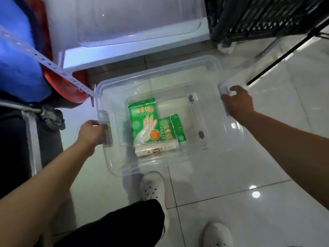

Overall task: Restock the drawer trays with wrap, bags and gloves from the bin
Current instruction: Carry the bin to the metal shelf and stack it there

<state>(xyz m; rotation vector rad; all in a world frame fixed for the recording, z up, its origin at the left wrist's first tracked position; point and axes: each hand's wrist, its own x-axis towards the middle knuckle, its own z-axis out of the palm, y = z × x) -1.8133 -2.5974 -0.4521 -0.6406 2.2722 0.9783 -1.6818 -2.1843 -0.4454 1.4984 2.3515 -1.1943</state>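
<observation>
Clear bin (204, 68) gripped at side handles: left hand (92, 131) closed on left handle, right hand (237, 101) closed on right. Green glove packs (144, 122) lying on bin bottom, midway between hands, long axis pointing away; left hand judged slightly nearer.

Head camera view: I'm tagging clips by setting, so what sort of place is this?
Probably a kitchen or a utility or storage area indoors, though I can't be sure. Glossy white floor tiles, a black wire rack on legs, and a clear plastic bin holding green packs of disposable gloves suggest household supplies being sorted.
</observation>
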